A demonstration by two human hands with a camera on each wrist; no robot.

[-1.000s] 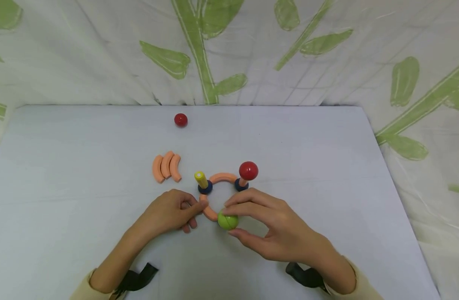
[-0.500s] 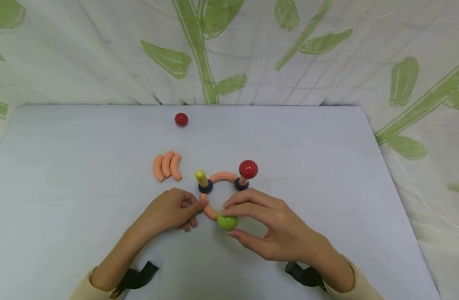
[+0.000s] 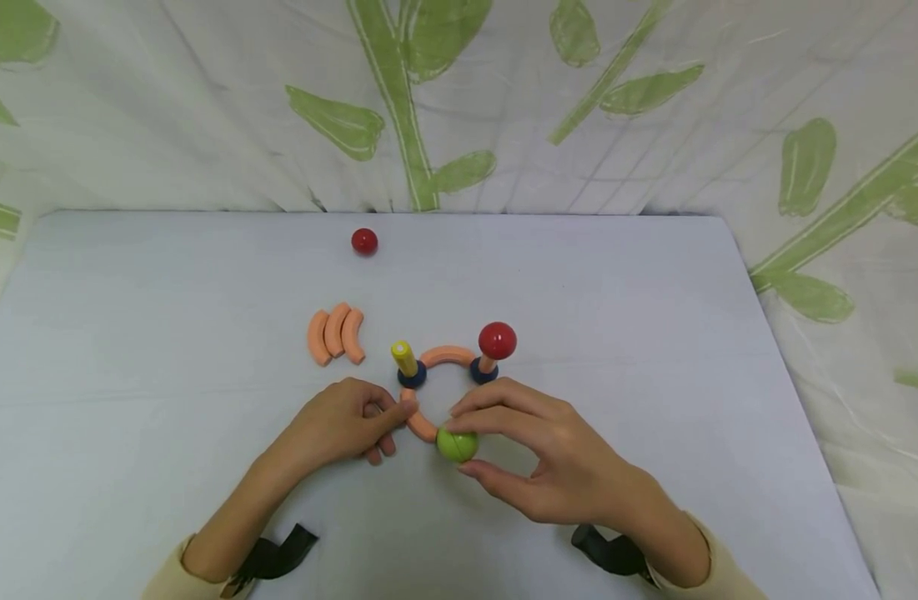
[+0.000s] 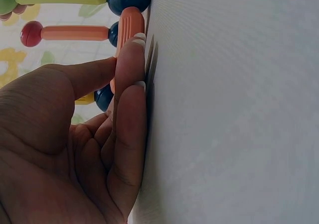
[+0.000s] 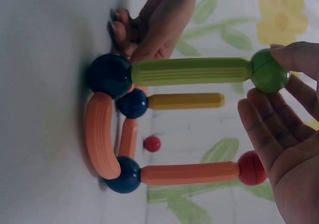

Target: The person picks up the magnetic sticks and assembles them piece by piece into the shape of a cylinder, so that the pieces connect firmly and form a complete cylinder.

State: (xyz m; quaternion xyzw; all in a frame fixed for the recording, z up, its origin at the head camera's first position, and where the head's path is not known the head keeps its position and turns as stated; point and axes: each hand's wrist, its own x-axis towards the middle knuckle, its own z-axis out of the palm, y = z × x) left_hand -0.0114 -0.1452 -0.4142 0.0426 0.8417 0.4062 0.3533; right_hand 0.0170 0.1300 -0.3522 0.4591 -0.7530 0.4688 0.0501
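My right hand (image 3: 549, 450) pinches a green ball (image 3: 456, 446) between thumb and fingers. The ball sits atop an upright green rod (image 5: 192, 71), which rises from a dark blue ball (image 5: 109, 75). With thumb and fingertips, my left hand (image 3: 346, 421) pinches a curved orange piece (image 3: 421, 427) low at the table. Curved orange pieces join the blue balls into a ring. On the ring's far side stand a bare yellow rod (image 3: 403, 358) and an orange rod (image 5: 189, 174) topped by a red ball (image 3: 498, 340).
Three loose curved orange pieces (image 3: 335, 333) lie side by side left of the ring. A loose red ball (image 3: 364, 242) rests near the far edge of the white table (image 3: 654, 283). Behind it hangs a leaf-patterned curtain (image 3: 241, 125).
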